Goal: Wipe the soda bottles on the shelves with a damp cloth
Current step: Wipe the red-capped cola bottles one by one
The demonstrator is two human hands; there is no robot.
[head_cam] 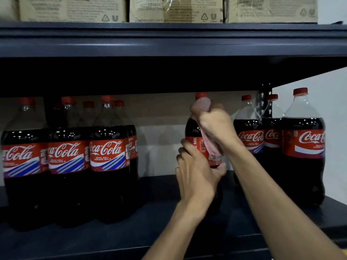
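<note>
Your left hand point(197, 173) grips the upright bottle point(193, 130) at its label; your right hand point(216, 122), just above, clutches the cloth point(213, 147) against its shoulder; the bottle's length runs straight down from there.

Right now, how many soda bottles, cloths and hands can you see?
Soda bottles: 10 by their red caps; one at the back left is dim.
Cloth: 1, pink, gripped by the right hand.
Hands: 2; the left hand grips the middle bottle.
Total: 13.
</note>
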